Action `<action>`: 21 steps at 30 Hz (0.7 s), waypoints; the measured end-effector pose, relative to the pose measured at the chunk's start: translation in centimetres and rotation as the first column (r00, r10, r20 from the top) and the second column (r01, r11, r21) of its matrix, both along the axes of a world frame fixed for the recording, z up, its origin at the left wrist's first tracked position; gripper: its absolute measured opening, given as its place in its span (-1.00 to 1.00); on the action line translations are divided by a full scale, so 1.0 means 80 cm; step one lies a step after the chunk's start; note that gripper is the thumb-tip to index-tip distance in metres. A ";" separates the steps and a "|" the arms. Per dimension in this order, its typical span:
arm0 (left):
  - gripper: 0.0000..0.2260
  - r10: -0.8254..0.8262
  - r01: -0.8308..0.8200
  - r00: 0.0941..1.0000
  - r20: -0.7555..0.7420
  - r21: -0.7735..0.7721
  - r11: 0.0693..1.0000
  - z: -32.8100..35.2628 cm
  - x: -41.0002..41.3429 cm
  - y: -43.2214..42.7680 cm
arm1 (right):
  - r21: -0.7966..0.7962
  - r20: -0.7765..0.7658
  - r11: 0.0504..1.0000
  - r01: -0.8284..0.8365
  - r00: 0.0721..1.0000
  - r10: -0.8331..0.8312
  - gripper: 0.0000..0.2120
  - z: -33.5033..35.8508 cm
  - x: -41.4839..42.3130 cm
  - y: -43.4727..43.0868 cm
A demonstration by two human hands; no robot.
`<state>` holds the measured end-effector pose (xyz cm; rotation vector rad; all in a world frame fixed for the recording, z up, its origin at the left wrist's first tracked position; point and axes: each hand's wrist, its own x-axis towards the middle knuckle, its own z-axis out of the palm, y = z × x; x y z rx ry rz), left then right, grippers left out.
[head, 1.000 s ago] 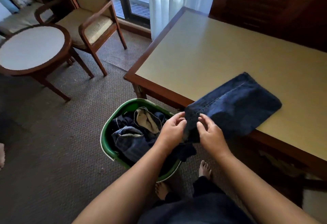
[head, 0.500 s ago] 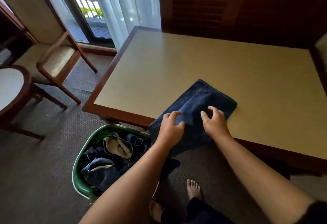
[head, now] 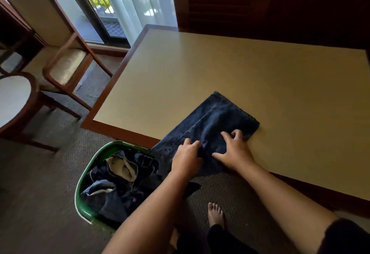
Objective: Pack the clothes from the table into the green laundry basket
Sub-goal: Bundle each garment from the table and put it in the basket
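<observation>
Counter (head: 230, 69): a tan top with a dark wooden rim; it carries only the folded denim, near its front edge.
Carpet (head: 40, 193): dark woven floor under the counter and the basket; one bare foot (head: 215, 212) stands on it.
Armchair (head: 60, 53): wooden frame with pale cushions, on the left by the glass door, well apart from the counter.
Round side table (head: 12, 97): pale top, at the left edge, beside the armchair.
Green laundry basket (head: 84, 175): on the carpet just below the counter's front edge, filled with dark blue clothes and one beige piece.
Folded jeans (head: 212, 121): dark blue denim lying flat on the counter, the near end hanging over the front edge above the basket.
Left hand (head: 187, 159): palm down on the near end of the jeans, its fingers (head: 193, 144) curled and pinching a fold of the cloth.
Right hand (head: 234, 151): resting on the jeans just beside the left hand, fingers spread and bent, tips pressing into the denim.
</observation>
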<state>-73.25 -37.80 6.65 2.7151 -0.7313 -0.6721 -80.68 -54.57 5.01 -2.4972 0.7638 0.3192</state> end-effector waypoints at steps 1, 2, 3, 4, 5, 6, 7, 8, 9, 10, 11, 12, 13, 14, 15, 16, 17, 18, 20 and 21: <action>-0.71 -0.002 0.002 1.000 0.018 -0.016 1.000 -0.001 0.000 0.001 | -0.003 0.028 1.000 -0.015 1.000 0.015 -0.22 -0.002 -0.002 0.001; -0.80 0.001 0.000 0.999 0.039 -0.036 0.999 -0.002 0.000 0.001 | -0.012 0.051 0.999 -0.036 0.998 0.037 -0.28 -0.003 -0.004 0.001; -0.87 0.010 -0.007 0.999 0.053 -0.052 0.999 -0.003 0.000 0.002 | -0.026 0.073 0.998 -0.063 0.995 0.065 -0.35 -0.003 -0.006 0.001; -0.91 0.019 -0.015 0.998 0.061 -0.064 0.998 -0.003 -0.002 0.002 | -0.040 0.095 0.995 -0.091 0.991 0.095 -0.43 -0.002 -0.008 0.003; -0.92 0.026 -0.021 0.997 0.067 -0.068 0.997 -0.002 -0.004 0.002 | -0.051 0.115 0.992 -0.116 0.986 0.122 -0.52 -0.002 -0.010 0.004; -0.92 0.031 -0.027 0.997 0.069 -0.060 0.998 -0.001 -0.007 0.004 | -0.058 0.127 0.989 -0.138 0.981 0.144 -0.60 -0.001 -0.012 0.007; -0.91 0.037 -0.034 0.997 0.066 -0.043 0.998 0.001 -0.011 0.007 | -0.058 0.131 0.986 -0.155 0.978 0.161 -0.67 0.000 -0.014 0.011; -0.91 0.050 -0.048 0.997 0.058 -0.025 0.999 0.002 -0.014 0.012 | -0.046 0.123 0.985 -0.167 0.978 0.171 -0.74 0.001 -0.015 0.015; -0.91 0.074 -0.074 0.996 0.043 -0.017 0.997 0.003 -0.018 0.020 | -0.022 0.105 0.984 -0.176 0.978 0.178 -0.78 0.003 -0.013 0.021; -0.90 0.112 -0.111 0.993 0.028 -0.027 0.993 0.004 -0.022 0.031 | 0.004 0.083 0.982 -0.190 0.978 0.189 -0.81 0.005 -0.010 0.027; -0.88 0.157 -0.157 0.987 0.012 -0.051 0.986 0.005 -0.026 0.042 | 0.031 0.070 0.978 -0.208 0.976 0.205 -0.82 0.007 -0.005 0.035; -0.86 0.213 -0.213 0.977 -0.002 -0.093 0.973 0.005 -0.029 0.055 | 0.064 0.075 0.973 -0.223 0.973 0.218 -0.83 0.009 0.000 0.045; -0.85 0.284 -0.283 0.959 -0.015 -0.152 0.947 0.006 -0.032 0.068 | 0.108 0.099 0.965 -0.239 0.968 0.229 -0.82 0.011 0.006 0.057; -0.84 0.364 -0.363 0.931 -0.035 -0.220 0.906 0.008 -0.034 0.081 | 0.166 0.133 0.952 -0.259 0.962 0.238 -0.83 0.015 0.014 0.071; -0.84 0.450 -0.448 0.891 -0.063 -0.288 0.846 0.011 -0.036 0.095 | 0.235 0.163 0.930 -0.283 0.955 0.249 -0.83 0.018 0.021 0.086; -0.85 0.531 -0.530 0.842 -0.100 -0.345 0.775 0.014 -0.039 0.108 | 0.308 0.182 0.900 -0.309 0.948 0.263 -0.86 0.022 0.028 0.102; -0.87 0.599 -0.600 0.789 -0.140 -0.387 0.700 0.018 -0.042 0.123 | 0.377 0.190 0.863 -0.336 0.940 0.283 -0.89 0.026 0.036 0.120; -0.89 0.654 -0.654 0.738 -0.167 -0.417 0.631 0.022 -0.045 0.137 | 0.433 0.189 0.825 -0.364 0.931 0.312 -0.91 0.030 0.042 0.137; -0.90 0.745 -0.718 0.647 -0.164 -0.458 0.523 0.028 -0.053 0.167 | 0.501 0.189 0.762 -0.411 0.911 0.367 -0.92 0.035 0.053 0.169; -0.90 0.781 -0.733 0.609 -0.138 -0.473 0.488 0.030 -0.057 0.180 | 0.524 0.189 0.738 -0.425 0.903 0.386 -0.91 0.036 0.057 0.184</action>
